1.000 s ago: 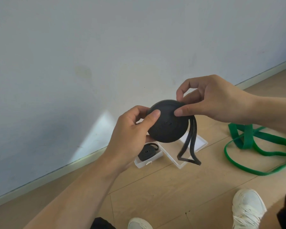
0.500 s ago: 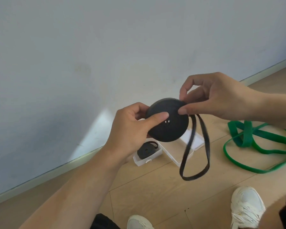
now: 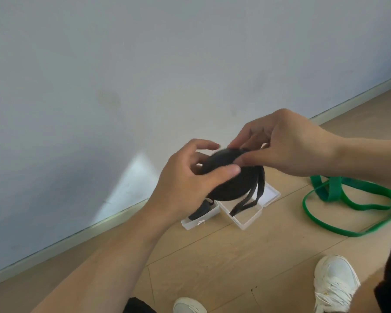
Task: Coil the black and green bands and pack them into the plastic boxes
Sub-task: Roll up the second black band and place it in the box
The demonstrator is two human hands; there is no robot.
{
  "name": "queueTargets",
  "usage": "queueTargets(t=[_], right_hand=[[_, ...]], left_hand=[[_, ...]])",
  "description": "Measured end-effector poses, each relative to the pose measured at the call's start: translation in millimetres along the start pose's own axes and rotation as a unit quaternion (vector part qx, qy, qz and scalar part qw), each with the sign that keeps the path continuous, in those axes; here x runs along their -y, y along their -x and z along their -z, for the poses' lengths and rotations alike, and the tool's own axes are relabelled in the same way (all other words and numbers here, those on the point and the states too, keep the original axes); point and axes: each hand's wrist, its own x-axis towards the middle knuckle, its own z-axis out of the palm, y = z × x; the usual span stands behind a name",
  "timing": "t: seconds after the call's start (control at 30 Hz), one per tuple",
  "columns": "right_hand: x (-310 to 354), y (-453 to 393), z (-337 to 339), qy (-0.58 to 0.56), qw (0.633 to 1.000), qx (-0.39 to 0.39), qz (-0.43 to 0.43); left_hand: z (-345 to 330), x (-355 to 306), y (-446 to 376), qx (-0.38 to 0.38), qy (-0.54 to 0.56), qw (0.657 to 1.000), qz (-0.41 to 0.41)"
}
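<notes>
The black coil (image 3: 229, 177) is held in the air between both hands, above the boxes, tilted with its flat face toward the camera. Motion blur softens its top edge. A short loose tail (image 3: 251, 195) of the same band hangs from its right side, the end dangling over the open box (image 3: 253, 213).

The left hand (image 3: 190, 179) grips the coil from the left, thumb curled across its front face and fingers bent behind it. The right hand (image 3: 284, 143) pinches the coil's upper right edge between thumb and curled fingertips.

Two clear plastic boxes stand on the wood floor (image 3: 212, 256) near the wall (image 3: 145, 64). The left box (image 3: 198, 219) contains a smaller black coil (image 3: 201, 211); the open box beside it touches it at a corner.

The green band (image 3: 348, 204) lies uncoiled on the floor, right of the boxes and apart from them.

Two white shoes (image 3: 334, 283) show at the bottom edge.

No brand, label or writing is legible on any item.
</notes>
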Motion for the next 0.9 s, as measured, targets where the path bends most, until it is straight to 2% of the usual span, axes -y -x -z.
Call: queueTargets(t=[0.07,0.13,0.3,0.47,0.57,0.73,0.9], right_hand=[[3.8,4.2,-5.3,0.077,0.995,0.049,0.029],[6.0,5.9,-9.2,0.112,0.99,0.069,0.055],[3.5,7.0,-3.6,0.026,0.997,0.033,0.063],[0.3,4.0,-3.8,-0.047,0.996,0.036,0.068],[0.8,1.9,-3.7,-0.072,0.995,0.031,0.064],[-1.4,-1.0,-4.9,-0.156,0.986,-0.035,0.051],[0.1,-4.0,-4.4,-0.149,0.987,-0.057,0.028]], left_hand=[[-5.6,-1.9,2.8,0.021,-0.062,0.998,-0.014],[-5.8,-3.8,3.3,0.025,-0.07,0.997,-0.008],[3.1,-7.7,0.3,0.009,0.045,0.999,0.002],[0.8,-6.6,1.7,-0.036,0.114,0.993,0.015],[5.7,-4.5,0.2,-0.08,0.179,0.98,0.033],[4.5,-3.8,-1.2,-0.122,0.289,0.948,0.041],[3.0,-4.8,-0.9,-0.104,0.32,0.94,0.054]])
